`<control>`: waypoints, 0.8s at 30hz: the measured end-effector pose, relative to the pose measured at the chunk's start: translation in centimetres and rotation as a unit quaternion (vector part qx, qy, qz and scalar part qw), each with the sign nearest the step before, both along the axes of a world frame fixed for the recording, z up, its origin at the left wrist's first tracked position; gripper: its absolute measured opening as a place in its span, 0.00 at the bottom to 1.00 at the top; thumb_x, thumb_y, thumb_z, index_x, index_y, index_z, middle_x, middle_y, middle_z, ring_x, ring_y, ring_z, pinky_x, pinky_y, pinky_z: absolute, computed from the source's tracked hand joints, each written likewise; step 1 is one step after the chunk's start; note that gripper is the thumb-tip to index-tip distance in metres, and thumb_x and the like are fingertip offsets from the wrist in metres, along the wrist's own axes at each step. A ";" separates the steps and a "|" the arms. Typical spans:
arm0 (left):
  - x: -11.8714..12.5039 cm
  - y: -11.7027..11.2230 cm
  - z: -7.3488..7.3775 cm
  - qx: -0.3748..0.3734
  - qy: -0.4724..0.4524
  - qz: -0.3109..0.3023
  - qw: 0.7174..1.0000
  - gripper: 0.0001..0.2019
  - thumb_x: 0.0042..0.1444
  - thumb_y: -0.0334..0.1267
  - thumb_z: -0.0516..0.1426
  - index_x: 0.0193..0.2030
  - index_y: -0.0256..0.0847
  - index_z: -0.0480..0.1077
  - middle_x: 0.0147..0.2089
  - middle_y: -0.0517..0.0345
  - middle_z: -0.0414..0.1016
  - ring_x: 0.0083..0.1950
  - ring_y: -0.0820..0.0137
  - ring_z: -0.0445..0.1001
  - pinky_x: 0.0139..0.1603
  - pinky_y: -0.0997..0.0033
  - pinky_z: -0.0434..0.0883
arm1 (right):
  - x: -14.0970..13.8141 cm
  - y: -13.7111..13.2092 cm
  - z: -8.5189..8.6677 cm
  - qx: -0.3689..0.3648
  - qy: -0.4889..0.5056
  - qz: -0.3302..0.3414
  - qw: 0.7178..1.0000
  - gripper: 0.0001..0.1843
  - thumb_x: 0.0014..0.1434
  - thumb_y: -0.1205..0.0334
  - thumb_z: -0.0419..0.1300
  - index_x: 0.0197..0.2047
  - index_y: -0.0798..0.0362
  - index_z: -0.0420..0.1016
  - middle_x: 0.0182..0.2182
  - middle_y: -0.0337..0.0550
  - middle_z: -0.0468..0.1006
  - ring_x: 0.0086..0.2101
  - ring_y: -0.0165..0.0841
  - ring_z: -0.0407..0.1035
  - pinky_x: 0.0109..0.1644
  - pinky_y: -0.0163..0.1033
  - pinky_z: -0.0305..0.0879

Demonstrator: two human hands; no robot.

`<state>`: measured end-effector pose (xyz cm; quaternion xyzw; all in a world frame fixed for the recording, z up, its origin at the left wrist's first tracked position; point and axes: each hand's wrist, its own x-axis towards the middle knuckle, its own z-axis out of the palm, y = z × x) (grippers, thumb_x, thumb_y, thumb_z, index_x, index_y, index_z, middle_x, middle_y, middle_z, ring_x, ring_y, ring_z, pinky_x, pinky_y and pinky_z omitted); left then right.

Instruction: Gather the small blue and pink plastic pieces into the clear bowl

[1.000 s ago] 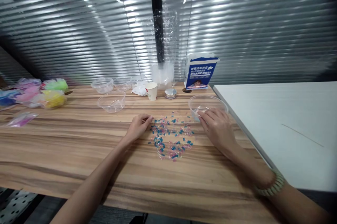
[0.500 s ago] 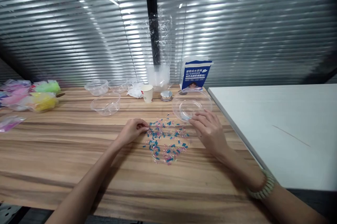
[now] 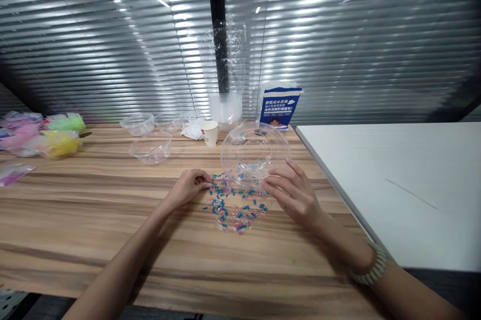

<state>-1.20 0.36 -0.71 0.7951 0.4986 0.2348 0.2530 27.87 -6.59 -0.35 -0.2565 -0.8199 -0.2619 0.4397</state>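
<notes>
Blue-green and pink tube-like beads (image 3: 218,206) lie scattered over the middle of the wooden table. At their left edge rests my left hand (image 3: 191,186), its thumb and fingers pinched together. Whether a bead is between them is too small to tell. My right hand (image 3: 295,192) grips the near-right edge of a clear round plastic bowl (image 3: 227,154). The bowl is tilted toward me above the far part of the beads, which partly show through it. No beads can be made out inside it.
Behind the bowl stand a paper cup (image 3: 210,134) and a blue printed packet (image 3: 280,107). Several clear tubs, one of them a near tub (image 3: 150,161), are back left. Bags of coloured material (image 3: 60,144) lie far left. A white board (image 3: 376,160) adjoins on the right.
My right hand has brought the clear bowl left and nearer, tilting it over the far beads. My left hand has stayed in place at the bead edge.
</notes>
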 end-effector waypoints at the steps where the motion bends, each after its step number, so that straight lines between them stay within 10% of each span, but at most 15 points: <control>1: 0.0 0.0 0.0 0.000 -0.003 0.000 1.000 0.08 0.49 0.39 0.59 0.31 0.37 0.74 0.32 0.53 0.78 0.32 0.68 0.74 0.33 0.73 0.67 | 0.0 0.0 0.0 0.003 -0.001 0.000 1.000 0.12 0.59 0.74 0.53 0.42 0.53 0.73 0.36 0.41 0.78 0.45 0.34 0.68 0.58 0.55 0.60; 12: -0.1 0.2 0.1 0.005 0.008 0.006 1.000 0.10 0.52 0.41 0.55 0.31 0.38 0.74 0.30 0.55 0.78 0.32 0.69 0.73 0.33 0.74 0.67 | 0.2 -0.1 -0.2 -0.004 0.006 0.002 1.000 0.12 0.58 0.75 0.54 0.43 0.53 0.73 0.36 0.42 0.79 0.45 0.34 0.68 0.59 0.55 0.58; 24: 0.1 0.1 0.4 -0.002 -0.004 0.016 1.000 0.12 0.53 0.44 0.54 0.33 0.38 0.74 0.34 0.55 0.78 0.34 0.67 0.74 0.35 0.72 0.68 | 2.0 2.3 -0.5 -0.078 0.131 -0.146 0.977 0.06 0.58 0.68 0.56 0.34 0.50 0.75 0.31 0.40 0.78 0.39 0.35 0.69 0.55 0.52 0.60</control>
